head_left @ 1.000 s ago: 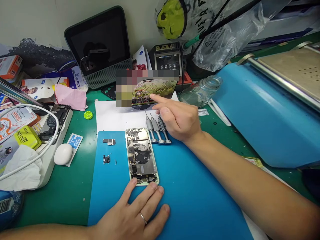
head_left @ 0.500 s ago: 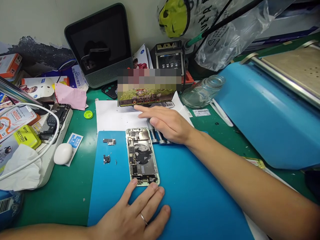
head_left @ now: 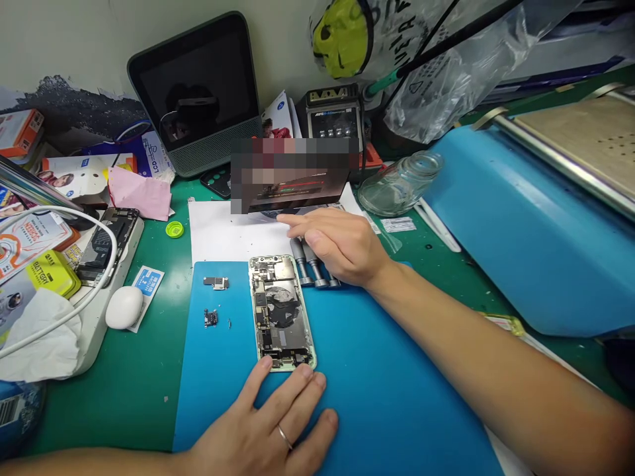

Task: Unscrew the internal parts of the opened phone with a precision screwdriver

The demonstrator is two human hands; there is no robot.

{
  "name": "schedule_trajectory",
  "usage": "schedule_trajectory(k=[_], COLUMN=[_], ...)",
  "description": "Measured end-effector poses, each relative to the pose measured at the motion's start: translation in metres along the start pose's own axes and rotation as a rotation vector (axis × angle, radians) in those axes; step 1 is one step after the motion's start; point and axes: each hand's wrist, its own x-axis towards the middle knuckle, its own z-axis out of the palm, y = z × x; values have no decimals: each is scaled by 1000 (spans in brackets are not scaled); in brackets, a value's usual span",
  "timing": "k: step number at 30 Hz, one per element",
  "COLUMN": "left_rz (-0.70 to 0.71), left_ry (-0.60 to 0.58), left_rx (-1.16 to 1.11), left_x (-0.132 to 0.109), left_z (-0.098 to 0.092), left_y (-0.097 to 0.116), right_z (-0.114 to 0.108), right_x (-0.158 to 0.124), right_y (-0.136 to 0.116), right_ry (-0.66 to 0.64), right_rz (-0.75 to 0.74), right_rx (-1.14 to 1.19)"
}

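An opened phone (head_left: 282, 311), its inner boards and battery area showing, lies face up on the blue mat (head_left: 377, 383). At its lower end rests my left hand (head_left: 278, 423), fingers spread, with the fingertips touching the frame's bottom edge. Above several grey screwdrivers (head_left: 315, 264) hovers my right hand (head_left: 342, 241), holding nothing, its index finger stretched toward the lower edge of a propped-up screen (head_left: 297, 192), partly pixelated. Left of the opened phone lie a small metal bracket (head_left: 216, 283), a small dark part (head_left: 211, 318) and a tiny piece beside it.
White paper (head_left: 215, 228) lies beneath the propped screen. A glass jar (head_left: 397, 185) leans on its side at the right, before a large blue machine (head_left: 506, 231). On the left are a white earbud case (head_left: 124, 307), a green cap (head_left: 174, 229) and a white cable (head_left: 112, 244).
The propped screen's picture has switched from a green game scene to a dark display. My right hand has drawn slightly right and down from it. My left hand stays put.
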Motion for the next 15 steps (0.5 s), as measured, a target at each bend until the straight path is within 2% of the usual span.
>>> schedule_trajectory(k=[4, 15], left_rz=[5, 2], left_ry=[-2, -10], left_rx=[2, -5], left_x=[0, 0], left_z=[0, 0], left_y=[-1, 0], right_z=[-1, 1], right_x=[1, 1], right_y=[-1, -1], right_ry=[66, 96], right_rz=[25, 11], right_rx=[-24, -71])
